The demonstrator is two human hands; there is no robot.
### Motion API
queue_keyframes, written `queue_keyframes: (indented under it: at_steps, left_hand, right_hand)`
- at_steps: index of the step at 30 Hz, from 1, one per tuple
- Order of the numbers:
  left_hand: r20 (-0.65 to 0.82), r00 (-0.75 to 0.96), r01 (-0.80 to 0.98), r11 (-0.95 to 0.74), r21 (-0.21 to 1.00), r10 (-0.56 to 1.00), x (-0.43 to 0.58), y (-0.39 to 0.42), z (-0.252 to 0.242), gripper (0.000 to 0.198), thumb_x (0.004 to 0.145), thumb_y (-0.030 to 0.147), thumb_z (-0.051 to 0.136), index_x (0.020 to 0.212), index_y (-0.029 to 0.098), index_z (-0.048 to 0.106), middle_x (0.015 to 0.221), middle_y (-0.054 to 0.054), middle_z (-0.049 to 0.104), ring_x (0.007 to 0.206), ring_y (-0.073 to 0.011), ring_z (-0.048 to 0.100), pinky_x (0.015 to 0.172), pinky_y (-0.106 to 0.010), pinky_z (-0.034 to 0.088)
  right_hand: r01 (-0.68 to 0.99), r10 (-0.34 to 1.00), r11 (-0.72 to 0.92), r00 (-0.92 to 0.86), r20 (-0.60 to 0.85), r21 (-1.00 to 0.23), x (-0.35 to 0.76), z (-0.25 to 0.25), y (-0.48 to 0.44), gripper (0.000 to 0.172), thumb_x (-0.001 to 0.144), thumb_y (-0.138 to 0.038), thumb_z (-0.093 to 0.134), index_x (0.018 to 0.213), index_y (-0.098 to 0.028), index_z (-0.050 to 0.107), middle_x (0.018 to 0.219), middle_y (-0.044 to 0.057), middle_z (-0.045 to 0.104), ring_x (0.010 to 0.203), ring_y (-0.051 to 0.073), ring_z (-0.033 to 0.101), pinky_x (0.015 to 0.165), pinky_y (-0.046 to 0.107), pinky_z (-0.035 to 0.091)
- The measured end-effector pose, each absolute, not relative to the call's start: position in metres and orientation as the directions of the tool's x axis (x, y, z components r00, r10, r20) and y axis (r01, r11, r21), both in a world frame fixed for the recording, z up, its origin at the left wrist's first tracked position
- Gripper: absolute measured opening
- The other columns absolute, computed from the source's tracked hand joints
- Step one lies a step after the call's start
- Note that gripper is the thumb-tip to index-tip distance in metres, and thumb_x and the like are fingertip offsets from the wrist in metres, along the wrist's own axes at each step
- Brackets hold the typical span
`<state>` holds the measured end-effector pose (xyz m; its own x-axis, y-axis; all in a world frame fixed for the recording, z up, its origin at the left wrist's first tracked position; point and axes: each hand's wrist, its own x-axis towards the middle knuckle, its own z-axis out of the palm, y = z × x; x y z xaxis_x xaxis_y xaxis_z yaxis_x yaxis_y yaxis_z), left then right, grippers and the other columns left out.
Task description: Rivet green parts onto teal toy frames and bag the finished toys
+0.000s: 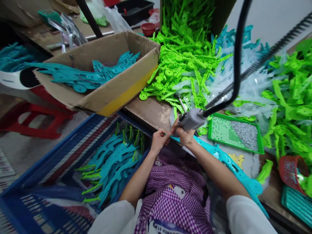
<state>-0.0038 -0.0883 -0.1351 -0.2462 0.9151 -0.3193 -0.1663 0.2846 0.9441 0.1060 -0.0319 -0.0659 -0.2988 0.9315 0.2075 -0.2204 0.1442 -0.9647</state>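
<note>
My right hand (184,135) is wrapped round a grey powered screwdriver (192,119) that hangs from a black hose. Its metal bit points up and left over the table edge. My left hand (159,139) pinches the near end of a long teal plastic part (231,167). That part runs under my right forearm toward the lower right. Both hands meet at the table's front edge, above my purple checked apron.
A green tray of small screws (235,133) lies just right of the tool. Heaps of green plastic parts (185,61) and clear ones cover the table. A cardboard box (117,87) holds teal parts. A blue crate (48,169) of finished teal-and-green pieces sits lower left. A red basket (291,169) stands right.
</note>
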Motion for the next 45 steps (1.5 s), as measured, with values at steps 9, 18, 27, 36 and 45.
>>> queue_keyframes:
  at_steps: [9, 18, 27, 36, 45]
  left_hand:
    - [-0.165, -0.332, 0.151, 0.225, 0.963, 0.929, -0.012, -0.101, -0.13, 0.042, 0.072, 0.051, 0.072, 0.094, 0.017, 0.066, 0.059, 0.003, 0.056, 0.051, -0.0119, 0.053, 0.05, -0.023, 0.042]
    - [0.114, 0.594, 0.716, -0.588, 0.377, 0.797, 0.034, -0.065, -0.07, 0.065, 0.084, 0.043, 0.066, 0.142, 0.025, 0.043, 0.131, -0.011, 0.057, 0.12, -0.0306, 0.05, 0.104, -0.049, 0.027]
    - [0.077, 0.555, 0.748, -0.538, 0.389, 0.828, 0.053, -0.053, -0.086, 0.048, 0.081, 0.032, 0.068, 0.125, 0.019, 0.054, 0.113, -0.009, 0.064, 0.107, -0.0278, 0.057, 0.091, -0.042, 0.037]
    - [0.053, 0.608, 0.714, -0.575, 0.4, 0.792, 0.033, -0.043, -0.073, 0.05, 0.08, 0.052, 0.067, 0.117, 0.021, 0.057, 0.111, -0.009, 0.065, 0.111, -0.0301, 0.055, 0.096, -0.046, 0.033]
    - [0.167, 0.487, 0.747, -0.508, 0.429, 0.857, 0.036, -0.049, -0.087, 0.047, 0.079, 0.055, 0.066, 0.11, 0.019, 0.063, 0.103, -0.008, 0.07, 0.104, -0.0285, 0.06, 0.092, -0.047, 0.032]
  right_hand:
    - [-0.281, 0.898, 0.421, 0.264, 0.352, -0.863, 0.208, 0.026, -0.012, 0.045, 0.072, -0.067, 0.059, 0.087, -0.025, 0.065, 0.05, -0.004, 0.053, 0.039, 0.014, 0.054, 0.034, 0.027, 0.041]
    - [0.109, 0.807, 0.373, 0.452, 0.38, -0.921, 0.302, -0.031, 0.032, 0.03, 0.072, -0.05, 0.069, 0.079, -0.022, 0.064, 0.05, -0.005, 0.056, 0.039, 0.013, 0.055, 0.039, 0.028, 0.043]
    - [0.004, 0.839, 0.386, 0.414, 0.353, -0.923, 0.307, -0.049, 0.053, 0.035, 0.077, -0.056, 0.058, 0.079, -0.022, 0.061, 0.046, -0.006, 0.053, 0.035, 0.01, 0.051, 0.034, 0.026, 0.039]
    - [-0.035, 0.834, 0.398, 0.429, 0.346, -0.917, 0.309, -0.056, 0.057, 0.034, 0.076, -0.056, 0.06, 0.073, -0.022, 0.059, 0.045, -0.007, 0.052, 0.035, 0.01, 0.052, 0.035, 0.025, 0.04]
    - [-0.127, 0.802, 0.472, 0.473, 0.365, -0.872, 0.303, -0.008, 0.032, 0.042, 0.072, -0.059, 0.063, 0.088, -0.02, 0.067, 0.043, -0.006, 0.053, 0.031, 0.012, 0.049, 0.031, 0.025, 0.037]
